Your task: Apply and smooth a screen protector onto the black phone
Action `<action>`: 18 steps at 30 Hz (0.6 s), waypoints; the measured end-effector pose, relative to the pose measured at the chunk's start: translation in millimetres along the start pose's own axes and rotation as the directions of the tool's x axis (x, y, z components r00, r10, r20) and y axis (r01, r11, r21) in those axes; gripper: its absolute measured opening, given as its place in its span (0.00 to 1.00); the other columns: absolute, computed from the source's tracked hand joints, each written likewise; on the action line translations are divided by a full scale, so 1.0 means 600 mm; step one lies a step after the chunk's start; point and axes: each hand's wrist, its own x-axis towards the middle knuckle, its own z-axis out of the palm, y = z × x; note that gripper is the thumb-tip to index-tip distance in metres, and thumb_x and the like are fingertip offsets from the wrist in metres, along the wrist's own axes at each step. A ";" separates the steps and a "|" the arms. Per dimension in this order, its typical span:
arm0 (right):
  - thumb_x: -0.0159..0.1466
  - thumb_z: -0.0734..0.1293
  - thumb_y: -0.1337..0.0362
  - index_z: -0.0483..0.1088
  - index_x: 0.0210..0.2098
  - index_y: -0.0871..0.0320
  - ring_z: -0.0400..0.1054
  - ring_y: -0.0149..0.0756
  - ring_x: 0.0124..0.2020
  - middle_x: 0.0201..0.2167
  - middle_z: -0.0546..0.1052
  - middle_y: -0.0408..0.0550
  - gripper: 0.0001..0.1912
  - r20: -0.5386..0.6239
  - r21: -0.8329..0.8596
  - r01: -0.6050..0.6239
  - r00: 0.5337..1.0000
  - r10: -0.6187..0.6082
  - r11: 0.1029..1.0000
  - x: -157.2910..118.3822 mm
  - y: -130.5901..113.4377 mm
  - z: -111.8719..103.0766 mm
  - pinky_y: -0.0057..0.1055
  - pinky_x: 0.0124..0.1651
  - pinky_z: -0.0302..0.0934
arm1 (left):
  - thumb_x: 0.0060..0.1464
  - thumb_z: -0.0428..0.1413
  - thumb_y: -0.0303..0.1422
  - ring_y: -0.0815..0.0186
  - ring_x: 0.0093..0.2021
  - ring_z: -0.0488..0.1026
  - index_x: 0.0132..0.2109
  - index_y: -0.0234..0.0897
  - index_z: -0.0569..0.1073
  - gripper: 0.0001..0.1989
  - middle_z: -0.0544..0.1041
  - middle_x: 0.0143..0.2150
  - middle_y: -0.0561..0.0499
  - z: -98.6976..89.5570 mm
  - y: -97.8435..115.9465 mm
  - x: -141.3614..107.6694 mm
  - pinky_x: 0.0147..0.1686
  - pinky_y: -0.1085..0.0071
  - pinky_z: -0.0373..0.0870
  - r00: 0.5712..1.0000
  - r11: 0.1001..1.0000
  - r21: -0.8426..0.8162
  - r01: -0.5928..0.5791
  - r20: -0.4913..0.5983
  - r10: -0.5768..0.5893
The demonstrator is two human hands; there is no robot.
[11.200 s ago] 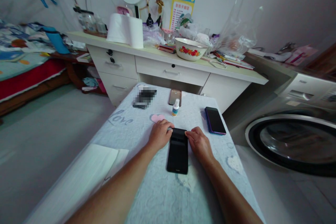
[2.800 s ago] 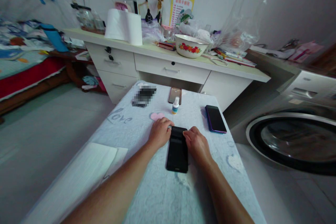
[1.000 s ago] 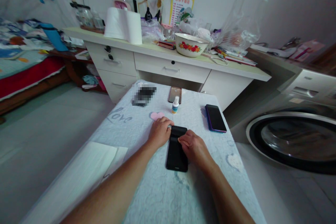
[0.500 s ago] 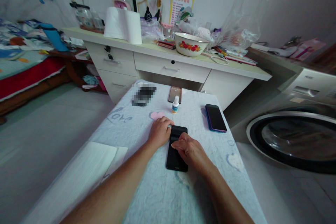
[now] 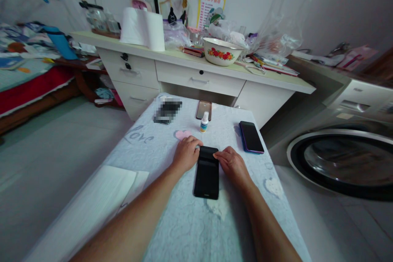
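Observation:
A black phone [image 5: 207, 176] lies face up on the cloth-covered table, its long side pointing away from me. My left hand [image 5: 186, 153] is closed at its upper left corner, with a small pale bit showing at the fingertips. At the upper right edge of the phone is my right hand [image 5: 232, 164], fingers pinched together; whatever they may hold is too small to name. Beyond the phone stands a small white spray bottle [image 5: 204, 123], in front of a phone case [image 5: 204, 109].
Another phone [image 5: 251, 137] lies at the table's right edge. A pixelated dark item [image 5: 168, 111] is at the far left. White paper [image 5: 107, 190] lies near my left forearm. Behind stands a desk [image 5: 196, 65] with a flowered bowl [image 5: 221, 52]; a washing machine [image 5: 346, 131] is at right.
My right hand has moved right and slightly up, from over the middle of the phone's screen to its upper right edge. My left hand has stayed at the upper left corner.

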 end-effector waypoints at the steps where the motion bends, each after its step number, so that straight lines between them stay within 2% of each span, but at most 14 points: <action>1: 0.66 0.61 0.63 0.76 0.43 0.55 0.67 0.32 0.34 0.33 0.70 0.46 0.12 -0.013 0.002 -0.010 1.000 0.010 1.000 0.000 0.003 0.001 0.26 0.39 0.60 | 0.52 0.51 0.24 0.61 0.46 0.69 0.40 0.40 0.75 0.12 0.73 0.42 0.49 0.000 0.000 0.000 0.49 0.63 0.65 1.000 1.000 -0.002 -0.002 -0.001 0.002; 6: 0.67 0.61 0.63 0.76 0.42 0.56 0.67 0.32 0.33 0.32 0.70 0.47 0.13 -0.038 0.028 -0.037 0.999 0.038 0.999 0.002 0.007 -0.002 0.26 0.39 0.60 | 0.52 0.51 0.24 0.62 0.46 0.69 0.41 0.40 0.75 0.12 0.73 0.42 0.49 0.001 -0.001 0.000 0.50 0.63 0.64 1.000 1.000 -0.002 0.006 0.013 -0.006; 18: 0.65 0.63 0.65 0.77 0.40 0.55 0.67 0.31 0.33 0.30 0.70 0.45 0.11 0.047 0.105 -0.018 0.999 0.013 0.994 -0.006 -0.004 -0.016 0.27 0.37 0.59 | 0.52 0.51 0.24 0.62 0.45 0.69 0.40 0.39 0.75 0.12 0.73 0.41 0.49 0.001 0.000 0.000 0.50 0.64 0.64 1.000 1.000 0.002 -0.006 -0.002 0.006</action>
